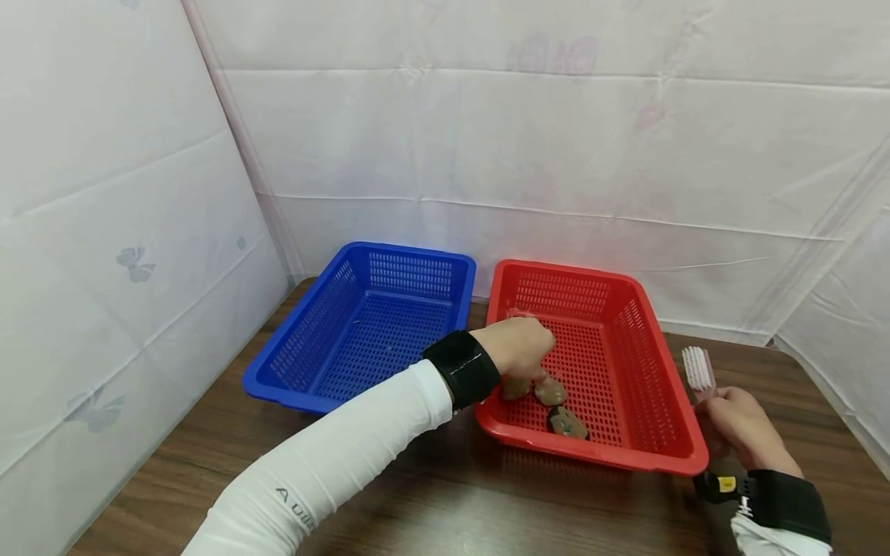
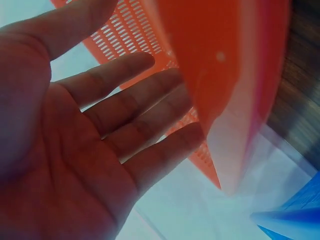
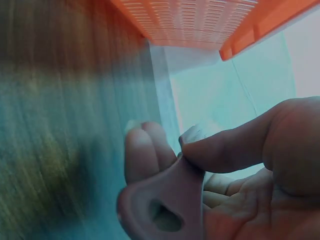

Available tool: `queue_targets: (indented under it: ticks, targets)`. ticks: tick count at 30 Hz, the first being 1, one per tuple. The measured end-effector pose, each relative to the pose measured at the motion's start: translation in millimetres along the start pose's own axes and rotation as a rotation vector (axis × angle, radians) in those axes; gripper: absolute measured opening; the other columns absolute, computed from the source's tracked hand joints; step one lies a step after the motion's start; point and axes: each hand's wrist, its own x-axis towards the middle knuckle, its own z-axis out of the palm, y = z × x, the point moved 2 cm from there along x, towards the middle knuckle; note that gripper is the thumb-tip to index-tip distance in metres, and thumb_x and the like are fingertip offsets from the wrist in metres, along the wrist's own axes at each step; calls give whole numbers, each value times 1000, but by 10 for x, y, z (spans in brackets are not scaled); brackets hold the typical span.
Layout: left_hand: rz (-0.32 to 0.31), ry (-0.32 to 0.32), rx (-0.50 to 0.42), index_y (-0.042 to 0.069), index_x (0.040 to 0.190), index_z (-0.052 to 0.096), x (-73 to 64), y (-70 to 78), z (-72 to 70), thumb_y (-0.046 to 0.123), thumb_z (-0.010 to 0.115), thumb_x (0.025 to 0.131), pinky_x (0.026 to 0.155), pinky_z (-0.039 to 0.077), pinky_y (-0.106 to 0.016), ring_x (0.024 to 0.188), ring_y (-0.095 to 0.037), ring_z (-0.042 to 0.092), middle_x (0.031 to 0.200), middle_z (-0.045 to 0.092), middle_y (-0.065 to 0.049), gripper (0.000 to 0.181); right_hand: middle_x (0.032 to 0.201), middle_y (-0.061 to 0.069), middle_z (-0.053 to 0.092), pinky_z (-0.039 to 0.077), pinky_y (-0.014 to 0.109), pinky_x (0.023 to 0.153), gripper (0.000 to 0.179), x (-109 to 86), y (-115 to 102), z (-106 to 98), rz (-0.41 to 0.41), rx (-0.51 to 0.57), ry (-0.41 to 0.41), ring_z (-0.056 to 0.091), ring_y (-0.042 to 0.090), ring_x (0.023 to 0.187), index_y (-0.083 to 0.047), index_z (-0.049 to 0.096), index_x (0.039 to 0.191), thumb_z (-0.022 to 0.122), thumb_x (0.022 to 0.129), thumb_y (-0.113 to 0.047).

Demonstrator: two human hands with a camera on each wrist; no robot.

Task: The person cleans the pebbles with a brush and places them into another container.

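Note:
My left hand (image 1: 518, 347) is over the left side of the red basket (image 1: 660, 462). In the left wrist view its fingers (image 2: 135, 102) are loosely extended beside the basket's wall, and nothing shows in the palm. Brown, muddy-looking lumps lie below it: one (image 1: 516, 388) partly under the hand, a rounded one (image 1: 551, 391) beside the fingers, and one with greenish patches (image 1: 567, 423) nearer the front. My right hand (image 1: 740, 425), right of the basket, grips a scrub brush (image 1: 698, 371) with white bristles and a pinkish handle. A hole shows in the handle in the right wrist view.
A blue basket (image 1: 278, 386) stands left of the red one on the brown wooden table (image 1: 445, 517). White patterned sheeting (image 1: 542, 154) hangs behind the baskets and along both sides. Inside the blue basket only its slotted floor is visible.

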Motion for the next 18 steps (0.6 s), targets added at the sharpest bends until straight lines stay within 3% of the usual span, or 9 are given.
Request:
queue_targets:
  ticks: [8,14,18]
  targets:
    - [13,-37,-3,12,103,76,14,63,-17,29,78,100,65,52,-19,69,-9,56,80,64,4,17,79,2,68,47,34,51,32,-47,-40,-63,-10,24,34,61,20,66,14,55,110,35,108,-11]
    - [74,-58,88,15,87,69,69,148,-15,25,75,103,64,46,-20,68,-9,50,75,58,5,20,80,1,68,46,36,52,34,-95,-133,-122,-28,22,84,68,16,72,13,52,118,35,111,-16]
    - [79,-68,116,16,81,63,113,186,-7,20,74,101,61,42,-21,65,-9,47,72,53,5,24,84,2,68,49,37,54,38,-140,-212,-163,-41,5,134,68,16,73,14,48,126,35,113,-19]
